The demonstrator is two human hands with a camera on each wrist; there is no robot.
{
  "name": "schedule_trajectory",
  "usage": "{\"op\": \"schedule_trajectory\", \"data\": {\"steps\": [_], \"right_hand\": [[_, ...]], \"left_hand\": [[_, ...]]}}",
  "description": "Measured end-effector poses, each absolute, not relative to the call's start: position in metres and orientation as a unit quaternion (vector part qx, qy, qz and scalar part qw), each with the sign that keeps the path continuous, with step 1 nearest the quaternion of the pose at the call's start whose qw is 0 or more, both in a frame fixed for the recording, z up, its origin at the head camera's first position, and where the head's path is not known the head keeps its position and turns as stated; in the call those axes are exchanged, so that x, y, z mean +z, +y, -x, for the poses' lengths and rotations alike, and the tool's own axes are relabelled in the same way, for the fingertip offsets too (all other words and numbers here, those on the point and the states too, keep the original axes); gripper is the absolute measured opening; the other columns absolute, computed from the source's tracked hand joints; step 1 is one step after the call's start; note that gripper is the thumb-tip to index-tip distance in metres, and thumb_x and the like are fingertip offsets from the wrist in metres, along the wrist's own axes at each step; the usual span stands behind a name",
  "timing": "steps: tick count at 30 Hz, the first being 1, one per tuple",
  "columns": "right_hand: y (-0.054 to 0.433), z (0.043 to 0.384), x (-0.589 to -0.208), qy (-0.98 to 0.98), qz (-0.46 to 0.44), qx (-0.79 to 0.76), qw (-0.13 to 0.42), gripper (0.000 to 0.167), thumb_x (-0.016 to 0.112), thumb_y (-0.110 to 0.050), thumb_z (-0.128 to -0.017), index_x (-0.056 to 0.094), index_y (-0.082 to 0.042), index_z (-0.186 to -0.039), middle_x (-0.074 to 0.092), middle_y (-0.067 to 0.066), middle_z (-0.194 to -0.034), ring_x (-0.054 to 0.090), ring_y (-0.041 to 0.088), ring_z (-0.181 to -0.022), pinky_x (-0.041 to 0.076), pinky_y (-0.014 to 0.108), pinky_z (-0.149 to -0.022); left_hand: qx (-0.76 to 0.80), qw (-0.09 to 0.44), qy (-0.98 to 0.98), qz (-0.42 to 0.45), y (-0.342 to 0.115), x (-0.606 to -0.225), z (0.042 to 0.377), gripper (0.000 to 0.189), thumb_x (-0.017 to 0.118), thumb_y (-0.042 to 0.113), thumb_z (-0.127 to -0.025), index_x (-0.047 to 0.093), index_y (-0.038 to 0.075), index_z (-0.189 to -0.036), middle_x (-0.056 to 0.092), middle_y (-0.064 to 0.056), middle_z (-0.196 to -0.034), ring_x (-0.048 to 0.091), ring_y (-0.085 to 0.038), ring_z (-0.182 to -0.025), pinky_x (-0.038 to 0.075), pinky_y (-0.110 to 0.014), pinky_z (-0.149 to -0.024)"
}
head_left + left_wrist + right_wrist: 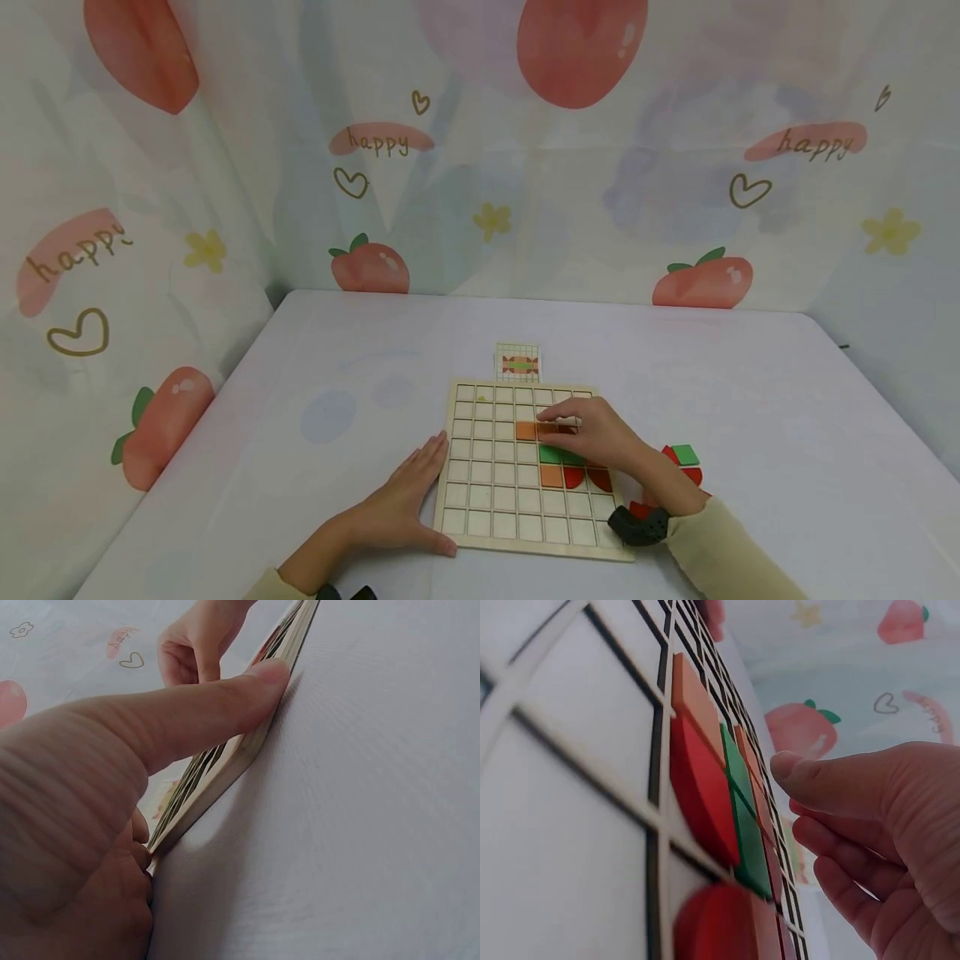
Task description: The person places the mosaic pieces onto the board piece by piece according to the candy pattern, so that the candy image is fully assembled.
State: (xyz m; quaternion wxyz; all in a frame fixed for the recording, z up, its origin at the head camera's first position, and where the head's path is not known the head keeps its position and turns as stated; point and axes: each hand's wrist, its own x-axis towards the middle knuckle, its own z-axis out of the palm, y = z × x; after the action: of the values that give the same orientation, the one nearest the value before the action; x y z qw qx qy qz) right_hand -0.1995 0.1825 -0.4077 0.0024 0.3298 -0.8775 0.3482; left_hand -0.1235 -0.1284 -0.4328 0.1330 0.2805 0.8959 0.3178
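A wooden grid board (482, 500) lies on the table with several coloured tiles set in its right half. My left hand (397, 504) rests against its near left corner, fingers along the left side and thumb (251, 694) on the near edge. Above the board's right side, my right hand (592, 429) holds nothing; its thumb and fingertips stand a little apart in the right wrist view. Below it are an orange tile (526, 431), a green tile (742, 802), a second orange tile (551, 476) and rounded red tiles (701, 795). The hand partly covers the upper tiles.
A pattern card (517, 363) lies behind the board's far edge. Loose red tiles and a green tile (686, 455) lie right of the board, partly behind the right forearm. A printed cloth (465, 167) hangs around the table.
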Motion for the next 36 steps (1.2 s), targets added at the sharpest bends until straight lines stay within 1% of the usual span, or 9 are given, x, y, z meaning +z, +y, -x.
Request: {"op": "schedule_trajectory", "data": {"steps": [6,9,13,16,20,26,33,36], "right_hand": [[0.204,0.192,-0.406,-0.894,-0.294,0.337,0.002,0.029,0.073,-0.019,-0.079,0.069,-0.006,-0.104,0.067,0.000,-0.098,0.060,0.017,-0.089,0.052,0.035,-0.075],[0.212,0.189,-0.407,-0.905,-0.271,0.329,0.000,0.028,0.073,-0.018,-0.079,0.069,-0.008,-0.104,0.067,-0.004,-0.097,0.059,0.014,-0.087,0.050,0.038,-0.078],[0.223,0.185,-0.406,-0.909,-0.260,0.326,0.008,0.027,0.073,-0.018,-0.079,0.070,-0.009,-0.104,0.066,-0.005,-0.097,0.059,0.016,-0.091,0.048,0.043,-0.083],[0.233,0.182,-0.405,-0.910,-0.259,0.322,0.029,0.027,0.074,-0.017,-0.078,0.070,-0.008,-0.103,0.067,-0.003,-0.098,0.060,0.019,-0.093,0.049,0.044,-0.081],[0.244,0.178,-0.403,-0.913,-0.258,0.313,0.053,0.027,0.075,-0.015,-0.077,0.070,-0.008,-0.102,0.067,-0.002,-0.097,0.061,0.020,-0.091,0.050,0.043,-0.077],[0.260,0.173,-0.402,-0.922,-0.225,0.308,0.062,0.028,0.076,-0.012,-0.075,0.070,-0.007,-0.102,0.068,-0.001,-0.098,0.060,0.021,-0.092,0.051,0.043,-0.076],[0.275,0.170,-0.401,-0.922,-0.199,0.327,0.057,0.030,0.075,-0.021,-0.078,0.070,-0.008,-0.104,0.068,0.001,-0.100,0.060,0.024,-0.098,0.050,0.043,-0.079],[0.280,0.169,-0.400,-0.926,-0.189,0.322,0.057,0.030,0.075,-0.022,-0.078,0.070,-0.009,-0.104,0.068,0.001,-0.100,0.059,0.024,-0.098,0.050,0.042,-0.079]], "left_hand": [[0.318,0.133,0.896,-0.280,-0.128,-0.432,0.123,0.126,0.072,0.063,-0.062,0.001,0.006,-0.148,-0.003,-0.005,-0.153,-0.003,-0.018,-0.138,0.004,-0.042,-0.110],[0.317,0.134,0.896,-0.280,-0.128,-0.433,0.123,0.126,0.072,0.063,-0.062,0.001,0.006,-0.148,-0.003,-0.005,-0.153,-0.003,-0.017,-0.138,0.004,-0.042,-0.110],[0.319,0.134,0.895,-0.282,-0.128,-0.433,0.123,0.126,0.072,0.064,-0.062,0.001,0.006,-0.148,-0.003,-0.005,-0.153,-0.004,-0.017,-0.138,0.004,-0.042,-0.110],[0.317,0.132,0.895,-0.283,-0.128,-0.433,0.124,0.125,0.071,0.065,-0.062,0.001,0.006,-0.148,-0.003,-0.005,-0.153,-0.004,-0.017,-0.138,0.004,-0.042,-0.110],[0.316,0.132,0.896,-0.282,-0.128,-0.433,0.124,0.125,0.071,0.065,-0.062,0.001,0.006,-0.148,-0.003,-0.005,-0.153,-0.004,-0.017,-0.138,0.004,-0.042,-0.110],[0.320,0.134,0.895,-0.281,-0.128,-0.434,0.123,0.125,0.072,0.064,-0.062,0.001,0.006,-0.148,-0.003,-0.005,-0.153,-0.003,-0.017,-0.138,0.004,-0.042,-0.110],[0.320,0.133,0.896,-0.279,-0.129,-0.432,0.122,0.126,0.072,0.063,-0.062,0.000,0.006,-0.147,-0.003,-0.005,-0.153,-0.003,-0.018,-0.138,0.004,-0.043,-0.110],[0.321,0.133,0.895,-0.280,-0.128,-0.432,0.123,0.125,0.072,0.063,-0.063,0.000,0.006,-0.148,-0.003,-0.005,-0.153,-0.004,-0.017,-0.138,0.004,-0.042,-0.110]]}}
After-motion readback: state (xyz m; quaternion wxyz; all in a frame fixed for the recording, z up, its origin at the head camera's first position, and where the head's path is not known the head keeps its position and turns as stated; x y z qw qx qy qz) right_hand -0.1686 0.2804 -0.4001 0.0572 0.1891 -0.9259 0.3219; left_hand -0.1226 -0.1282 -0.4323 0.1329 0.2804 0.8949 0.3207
